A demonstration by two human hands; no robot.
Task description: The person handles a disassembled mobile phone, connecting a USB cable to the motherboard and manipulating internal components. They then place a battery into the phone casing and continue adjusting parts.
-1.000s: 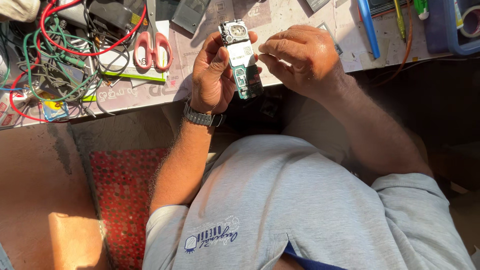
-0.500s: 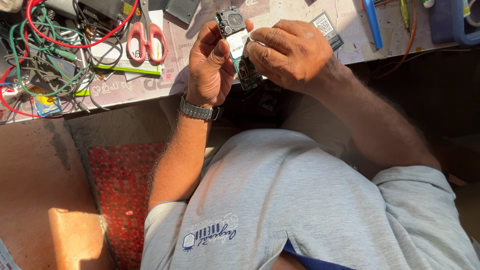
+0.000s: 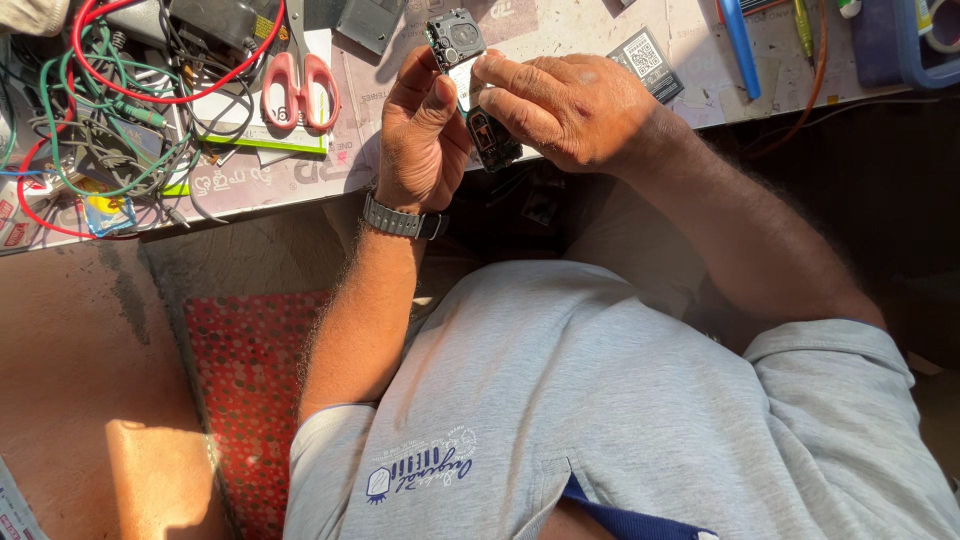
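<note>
Held piece: a small opened phone body (image 3: 468, 85), back cover off, dark with a pale panel along its middle; I see it upright above the table edge (image 3: 300, 180).
Left hand (image 3: 420, 140): it wraps the phone body from the side, thumb up along the near face, fingers closed narrowly around the lower half; a metal watch (image 3: 400, 220) sits on the wrist below the grip.
Right hand (image 3: 570, 110): fingertips (image 3: 485, 68) press onto the pale panel just above the left thumb; curled, touching the piece, not lifting it that I can tell.
Change: a second ago the right fingers stood off to the side of the phone body; now they lie on it, and both hands have drifted slightly toward the table.
Reading: I judge the work has gone from inspecting to pressing or seating something in the open back.
Beside the grip: red-handled scissors (image 3: 300, 75) and a tangle of red and green wires (image 3: 100, 110) lie well away on the left hand's side; a small black tag (image 3: 645, 62) lies just beyond the right knuckles.
</note>
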